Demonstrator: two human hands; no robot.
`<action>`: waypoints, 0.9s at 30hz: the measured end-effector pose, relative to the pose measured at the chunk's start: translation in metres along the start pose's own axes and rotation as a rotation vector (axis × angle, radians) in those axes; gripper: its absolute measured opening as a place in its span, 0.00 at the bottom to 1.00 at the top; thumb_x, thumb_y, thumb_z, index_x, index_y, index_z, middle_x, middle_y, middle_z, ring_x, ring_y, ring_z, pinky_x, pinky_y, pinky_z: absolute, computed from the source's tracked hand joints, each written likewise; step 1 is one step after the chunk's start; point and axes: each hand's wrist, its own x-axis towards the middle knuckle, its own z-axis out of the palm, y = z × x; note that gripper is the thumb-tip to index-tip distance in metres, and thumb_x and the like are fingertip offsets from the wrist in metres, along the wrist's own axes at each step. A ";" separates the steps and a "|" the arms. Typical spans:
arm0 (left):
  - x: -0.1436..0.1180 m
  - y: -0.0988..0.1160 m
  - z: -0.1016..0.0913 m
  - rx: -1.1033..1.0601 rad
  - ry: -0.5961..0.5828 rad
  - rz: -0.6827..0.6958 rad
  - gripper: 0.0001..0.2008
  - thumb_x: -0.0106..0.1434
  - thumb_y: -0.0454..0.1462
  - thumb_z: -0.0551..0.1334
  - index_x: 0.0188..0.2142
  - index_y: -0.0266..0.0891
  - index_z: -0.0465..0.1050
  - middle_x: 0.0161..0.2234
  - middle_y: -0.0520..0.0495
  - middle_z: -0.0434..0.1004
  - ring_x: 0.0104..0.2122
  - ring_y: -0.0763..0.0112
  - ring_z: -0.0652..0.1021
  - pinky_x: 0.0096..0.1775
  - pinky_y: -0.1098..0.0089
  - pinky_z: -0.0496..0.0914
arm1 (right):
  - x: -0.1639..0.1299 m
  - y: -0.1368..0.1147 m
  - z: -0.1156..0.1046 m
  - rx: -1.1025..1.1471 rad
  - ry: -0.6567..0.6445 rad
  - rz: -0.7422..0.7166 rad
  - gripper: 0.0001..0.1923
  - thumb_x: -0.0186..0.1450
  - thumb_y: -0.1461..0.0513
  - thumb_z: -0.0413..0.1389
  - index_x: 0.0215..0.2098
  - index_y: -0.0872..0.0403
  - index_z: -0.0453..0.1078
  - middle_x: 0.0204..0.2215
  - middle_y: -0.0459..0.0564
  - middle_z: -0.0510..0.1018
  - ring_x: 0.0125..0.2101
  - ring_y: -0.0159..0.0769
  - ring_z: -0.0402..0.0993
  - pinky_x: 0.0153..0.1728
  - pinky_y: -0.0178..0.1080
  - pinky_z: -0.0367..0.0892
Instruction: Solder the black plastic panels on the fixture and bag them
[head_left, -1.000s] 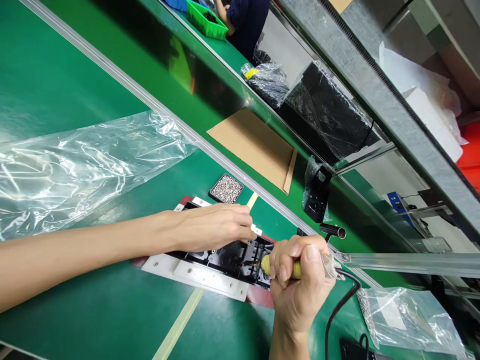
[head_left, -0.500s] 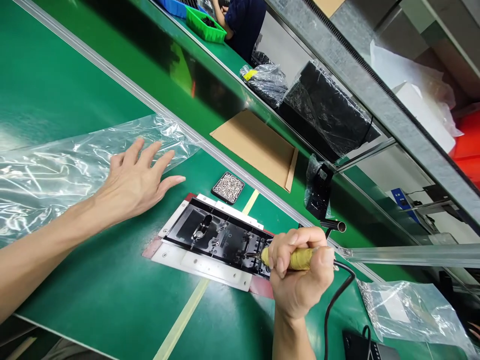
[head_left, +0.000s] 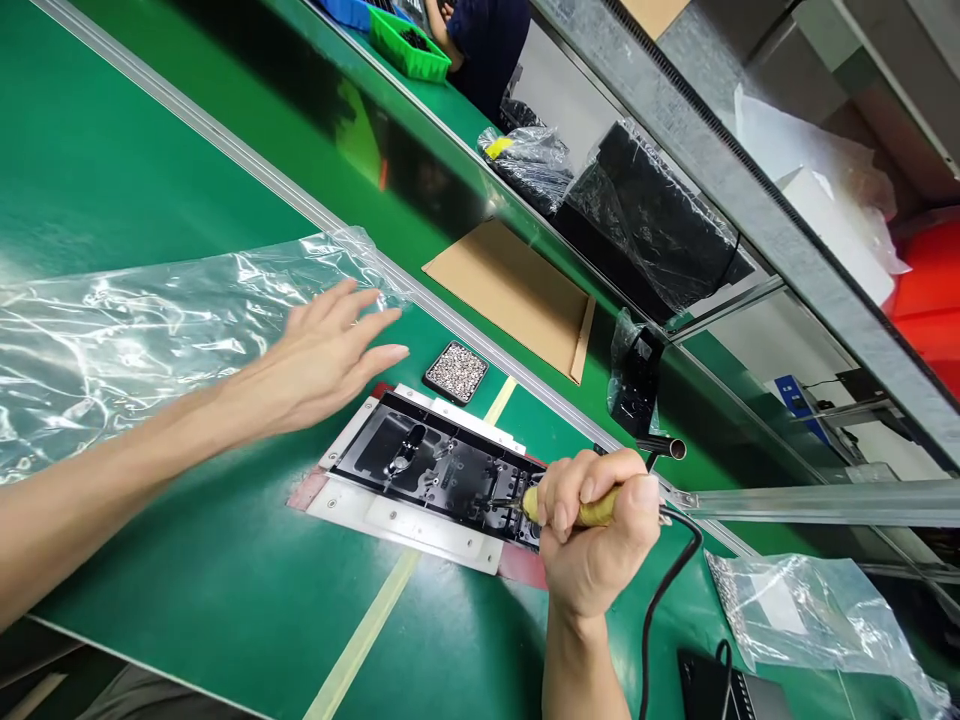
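Observation:
My right hand [head_left: 596, 530] is wrapped round the yellow handle of a corded soldering iron [head_left: 531, 503]. Its metal tip points down at a long black plastic panel [head_left: 457, 490], which lies between white strips of a fixture [head_left: 409, 531]. My hand hides the panel's right end. Fingers stretched out, my left hand [head_left: 330, 355] hovers by the edge of a clear plastic sheet or bag [head_left: 187, 310] and holds nothing. Just right of it stands a small black tray [head_left: 456, 372] full of tiny metal pieces.
A flat cardboard piece [head_left: 517, 295] lies beyond the metal rail [head_left: 247, 175]. At right are a metal tube [head_left: 664, 447], a clear bag [head_left: 817, 610] of small parts and a black device [head_left: 727, 690]. Across the line, a person [head_left: 487, 50] sits near a green bin [head_left: 409, 45].
My left hand has moved right, over the plastic and closer to the small tray. The soldering iron stays at nearly the same spot on the panel.

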 end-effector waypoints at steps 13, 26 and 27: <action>-0.006 0.044 0.027 -0.607 0.157 0.585 0.05 0.73 0.30 0.64 0.44 0.37 0.79 0.38 0.46 0.81 0.40 0.68 0.78 0.45 0.64 0.73 | 0.002 0.005 -0.005 0.007 -0.046 0.034 0.21 0.77 0.54 0.50 0.26 0.52 0.60 0.15 0.40 0.65 0.15 0.26 0.59 0.16 0.29 0.60; -0.006 0.039 0.036 -0.672 0.056 0.545 0.06 0.73 0.35 0.65 0.40 0.39 0.82 0.34 0.46 0.82 0.35 0.68 0.78 0.40 0.65 0.73 | 0.002 -0.002 -0.008 -0.164 -0.017 -0.020 0.18 0.76 0.61 0.52 0.27 0.55 0.68 0.36 0.47 0.74 0.22 0.24 0.71 0.21 0.34 0.69; -0.006 0.038 0.036 -0.672 0.054 0.542 0.06 0.73 0.35 0.65 0.40 0.39 0.82 0.34 0.46 0.82 0.35 0.68 0.77 0.39 0.65 0.73 | 0.002 -0.003 -0.008 -0.162 -0.025 -0.016 0.17 0.77 0.61 0.51 0.29 0.55 0.70 0.39 0.47 0.74 0.20 0.22 0.70 0.20 0.34 0.68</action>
